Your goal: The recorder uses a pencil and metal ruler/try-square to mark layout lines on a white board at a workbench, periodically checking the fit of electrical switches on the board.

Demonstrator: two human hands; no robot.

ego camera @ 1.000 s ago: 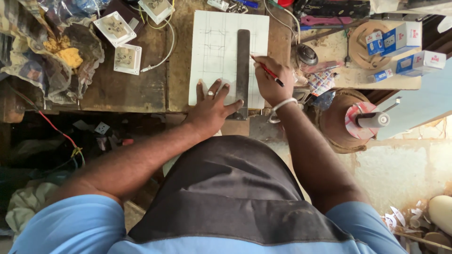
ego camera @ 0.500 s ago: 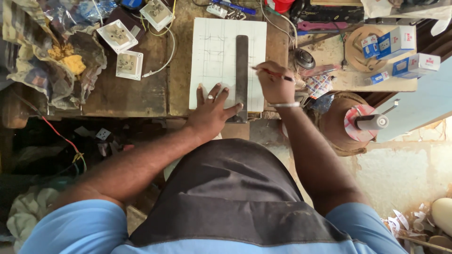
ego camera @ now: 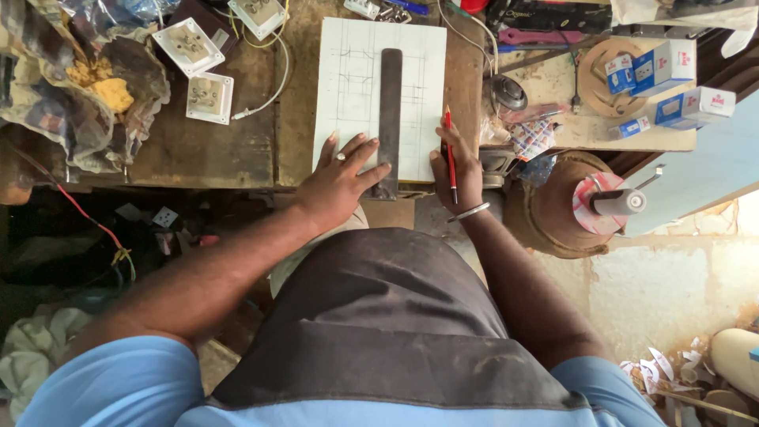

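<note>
1. At the workbench's left end, a crumpled plastic bag and three white switch plates lie well apart from your hands; leave them be.
2. Your left hand is spread flat, fingers splayed, pressing on the white sheet and on the near end of the dark steel ruler. The sheet lies in the middle of the bench with faint pencil lines on it.
3. The ruler lies lengthwise down the sheet. It looks stiff, fairly heavy and smooth, so it probably slides if your pressure eases (press along its length, not only at the end).
4. The sheet itself looks thin and light yet flat; judge it rigid enough to lift by an edge, though its surface would mark easily.
5. Your right hand pinches a red pencil between thumb and fingers at the sheet's right edge, tip pointing away from you. It is slim and light; a hold low on the shaft gives control.
6. Farther right, small blue-and-white boxes sit on a pale board.
</note>
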